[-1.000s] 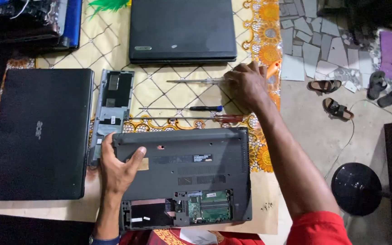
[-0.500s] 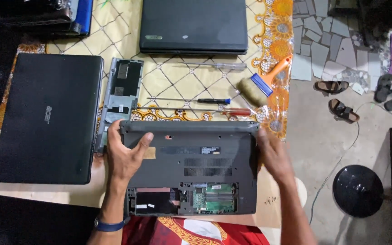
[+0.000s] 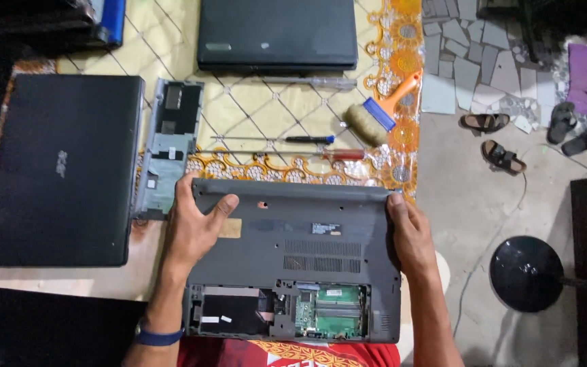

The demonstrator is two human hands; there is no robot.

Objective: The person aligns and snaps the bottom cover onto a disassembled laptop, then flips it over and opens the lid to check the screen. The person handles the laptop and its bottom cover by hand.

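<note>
A grey laptop [image 3: 307, 238] lies bottom side up in front of me, with an open bay at its near edge showing a green circuit board [image 3: 327, 309]. My left hand [image 3: 195, 224] grips its far left corner, thumb on the underside. My right hand [image 3: 409, 234] holds its right edge near the far corner. Just beyond the laptop lie two screwdrivers, a red-handled one [image 3: 334, 155] and a black-and-blue one [image 3: 300, 139]. A brush [image 3: 378, 115] with an orange handle rests to their right.
A closed black laptop [image 3: 62, 166] lies at the left, another [image 3: 276, 34] at the far side. A removed cover panel [image 3: 168, 146] sits between. A long clear-handled screwdriver [image 3: 314, 81] lies beyond. On the floor at right: sandals [image 3: 494, 139], a round black base [image 3: 528, 272].
My right hand left the tools at the far right of the mat and came back to grip the laptop's right edge. The brush now lies uncovered. My left hand stayed on the laptop.
</note>
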